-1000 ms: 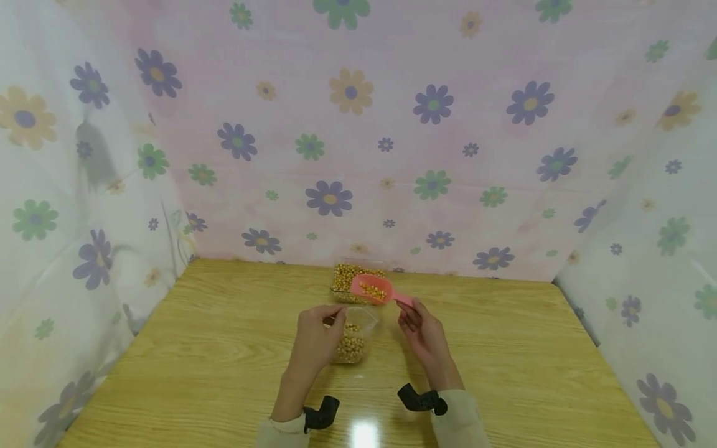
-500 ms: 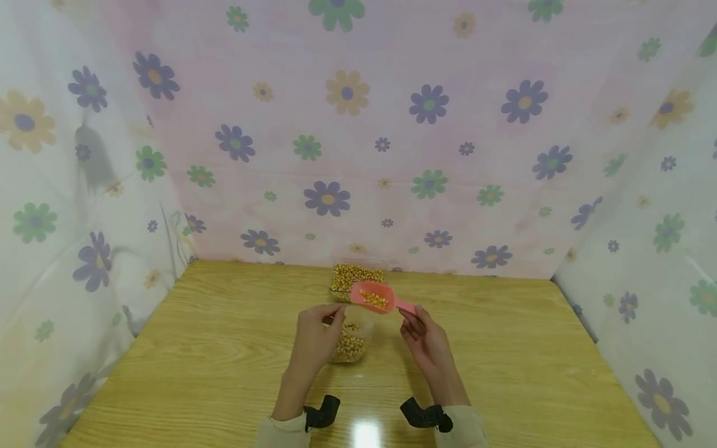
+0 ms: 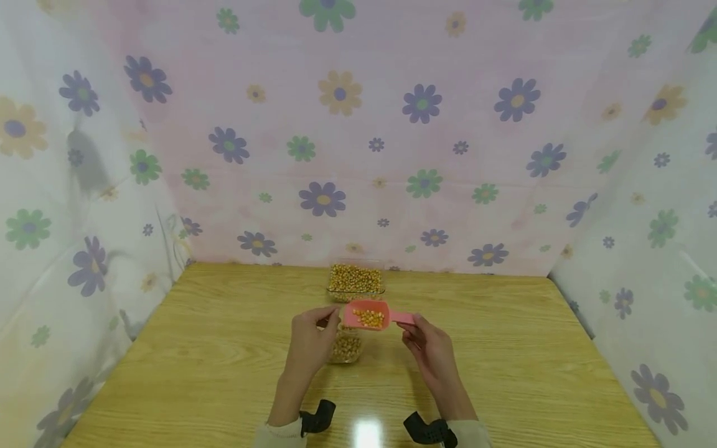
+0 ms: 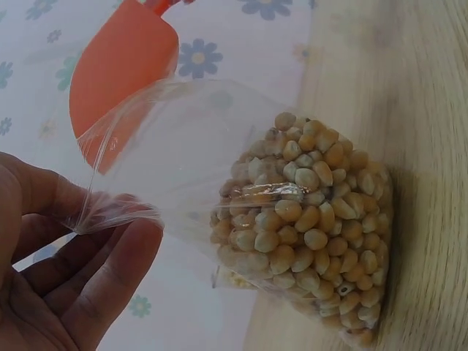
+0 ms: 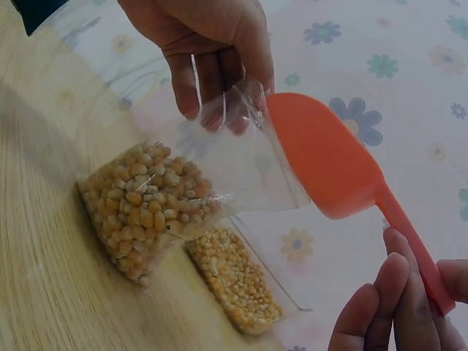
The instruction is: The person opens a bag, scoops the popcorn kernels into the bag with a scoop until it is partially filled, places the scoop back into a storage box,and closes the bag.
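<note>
A clear plastic bag, its lower part full of corn kernels, stands on the table. My left hand pinches the bag's top edge between thumb and fingers. In my right hand is the handle of a pinkish-red scoop carrying a small heap of kernels. The scoop's front lip is at the bag's mouth, close to the left fingertips; in the right wrist view the scoop meets the bag's upper edge. From the head view, the scoop hides much of the bag's top.
Behind the bag, a clear rectangular container of corn kernels sits near the table's back edge. The wood-grain table is bordered by flower-patterned cloth at the back and both sides.
My right hand has brought the scoop of kernels nearer, from over the container to the bag's mouth. My left hand keeps its pinch on the bag, nearly still.
</note>
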A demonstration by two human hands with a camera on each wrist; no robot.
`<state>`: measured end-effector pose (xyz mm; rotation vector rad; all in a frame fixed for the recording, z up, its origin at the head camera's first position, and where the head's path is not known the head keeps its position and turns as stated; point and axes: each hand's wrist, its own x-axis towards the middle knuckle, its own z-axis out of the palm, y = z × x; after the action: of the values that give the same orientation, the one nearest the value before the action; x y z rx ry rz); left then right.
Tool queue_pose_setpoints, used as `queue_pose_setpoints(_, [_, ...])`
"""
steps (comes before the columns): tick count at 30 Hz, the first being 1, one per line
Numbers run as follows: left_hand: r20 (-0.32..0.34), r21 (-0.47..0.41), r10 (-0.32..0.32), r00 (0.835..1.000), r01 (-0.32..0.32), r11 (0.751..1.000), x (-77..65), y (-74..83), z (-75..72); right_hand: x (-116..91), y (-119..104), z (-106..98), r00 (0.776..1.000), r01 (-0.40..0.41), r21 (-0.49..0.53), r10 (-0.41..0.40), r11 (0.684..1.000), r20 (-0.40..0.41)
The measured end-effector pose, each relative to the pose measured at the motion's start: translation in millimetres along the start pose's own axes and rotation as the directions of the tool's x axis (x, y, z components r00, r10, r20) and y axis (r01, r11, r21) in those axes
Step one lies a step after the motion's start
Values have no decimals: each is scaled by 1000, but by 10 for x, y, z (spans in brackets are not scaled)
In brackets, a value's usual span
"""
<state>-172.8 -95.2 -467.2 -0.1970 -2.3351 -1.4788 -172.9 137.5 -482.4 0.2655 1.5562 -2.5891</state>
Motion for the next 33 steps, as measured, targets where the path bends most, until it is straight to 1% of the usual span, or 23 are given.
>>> queue_pose_setpoints(6, [3,8,6,1000,-6,1000,-8,-8,3,-59,-45,2,999,39,-75,-42,996,-33])
queue_pose_setpoints(13, [8,0,5,1000,-5,1000,-13,23,-17,-118,-96,75,993,95,-152,-104,984,-50])
queue_pose_setpoints(18, [10,0,11,1000,-11,1000,10,39,-49,-111,-117,140,986,146,-219,-160,965,-46])
queue_pose_setpoints(22, [16,-21,1,1000,0,1000,14,9,-64,-110,-128,198,977,192,-271,-210,943,-37])
queue_pose_setpoints(25, [14,-36,-3,1000,3,999,13,-7,-73,-113,-142,233,968,229,-327,-249,917,-19])
queue_pose_setpoints(27, [13,-44,-1,1000,2,999,15,-14,-79,-111,-157,258,960,261,-372,-279,891,7])
queue_pose_setpoints(28, [13,-47,-2,1000,2,999,17,-15,-82,-108,-167,271,954,287,-395,-300,873,31])
queue_pose_setpoints(30, [13,-52,-6,1000,6,999,21,-16,-88,-99,-197,301,933,353,-436,-348,828,96])
queue_pose_setpoints(32, [13,-55,-12,1000,13,998,22,-25,-94,-97,-240,336,901,431,-467,-394,772,180])
queue_pose_setpoints(33, [10,-57,-9,1000,9,998,21,-26,-98,-98,-264,353,882,470,-483,-415,739,224])
